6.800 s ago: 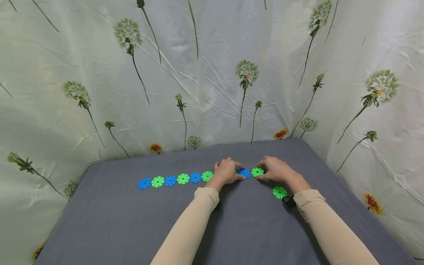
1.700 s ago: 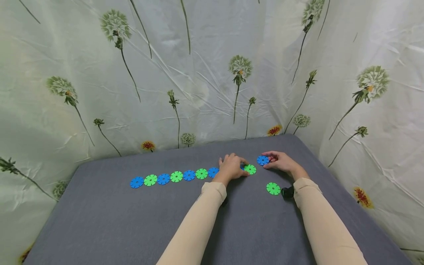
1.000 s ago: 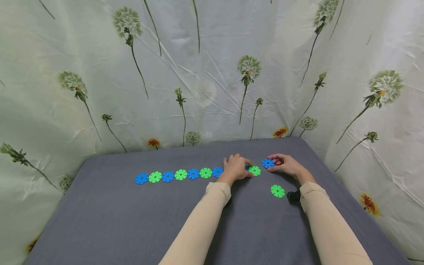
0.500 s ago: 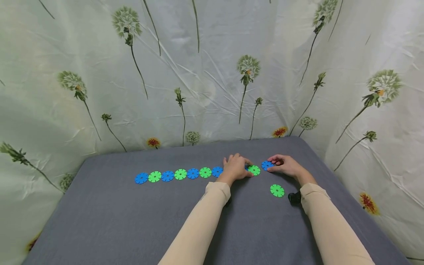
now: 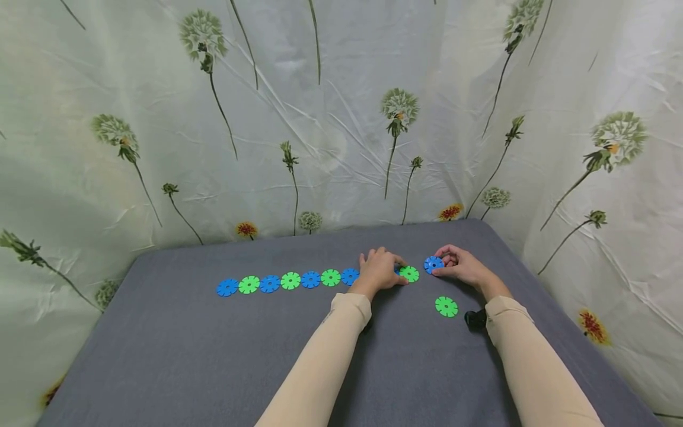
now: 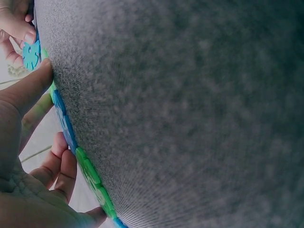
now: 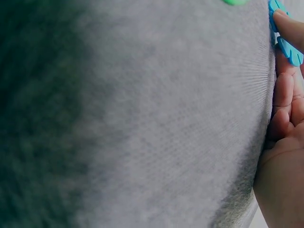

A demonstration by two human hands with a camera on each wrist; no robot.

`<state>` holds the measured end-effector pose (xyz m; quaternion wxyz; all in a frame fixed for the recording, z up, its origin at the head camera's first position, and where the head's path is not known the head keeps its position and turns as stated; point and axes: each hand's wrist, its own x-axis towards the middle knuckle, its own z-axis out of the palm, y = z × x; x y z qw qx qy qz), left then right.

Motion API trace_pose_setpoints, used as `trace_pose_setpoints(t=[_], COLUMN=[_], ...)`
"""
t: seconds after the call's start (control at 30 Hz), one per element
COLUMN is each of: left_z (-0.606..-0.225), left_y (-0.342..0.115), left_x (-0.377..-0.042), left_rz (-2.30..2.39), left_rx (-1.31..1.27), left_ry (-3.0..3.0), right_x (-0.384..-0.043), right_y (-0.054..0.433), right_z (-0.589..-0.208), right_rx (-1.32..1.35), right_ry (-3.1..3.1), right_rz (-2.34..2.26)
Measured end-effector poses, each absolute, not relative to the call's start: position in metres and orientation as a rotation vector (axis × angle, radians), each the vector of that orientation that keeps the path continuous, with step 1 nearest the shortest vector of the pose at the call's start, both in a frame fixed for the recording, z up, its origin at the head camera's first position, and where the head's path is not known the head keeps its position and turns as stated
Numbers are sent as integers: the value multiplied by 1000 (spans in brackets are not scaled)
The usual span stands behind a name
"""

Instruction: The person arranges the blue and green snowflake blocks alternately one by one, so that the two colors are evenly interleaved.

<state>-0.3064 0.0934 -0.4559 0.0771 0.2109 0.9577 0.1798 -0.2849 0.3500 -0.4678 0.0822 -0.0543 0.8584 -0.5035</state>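
A row of alternating blue and green slotted plastic discs lies on the grey cloth, its left end a blue disc [image 5: 227,287]. My left hand [image 5: 379,271] is over the row's right part, hiding some discs there. Its thumb and index finger hold the edges of the green disc [image 5: 409,274] at the row's right end. In my right hand [image 5: 463,265] a blue disc [image 5: 433,265] is pinched between thumb and fingers, tilted, a short gap to the right of that green disc. The left wrist view shows this blue disc [image 6: 31,56] beyond the left thumb.
A single green disc [image 5: 446,306] lies nearer the body, beside the black wrist camera [image 5: 474,320] on the right arm. Grey cloth [image 5: 213,356] covers the table. A flower-printed curtain [image 5: 341,118] rises behind its far edge and along the right side.
Earlier the right hand held a green disc, which now sits at the row's end under the left fingers. The right hand has since taken the blue disc, dipping it and lifting it slightly.
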Motion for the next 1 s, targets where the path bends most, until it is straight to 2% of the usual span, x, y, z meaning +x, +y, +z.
trace_pose_setpoints(t=[0.8, 1.0], left_z=[-459, -457], left_y=[100, 93], left_x=[-303, -307], left_rz=[504, 529], left_rx=[640, 622], left_ry=[2870, 2880], right_x=[-275, -285], right_y=[357, 348], right_z=[-467, -465], right_rx=[-178, -179], right_ry=[2584, 2652], right_rz=[-1334, -1251])
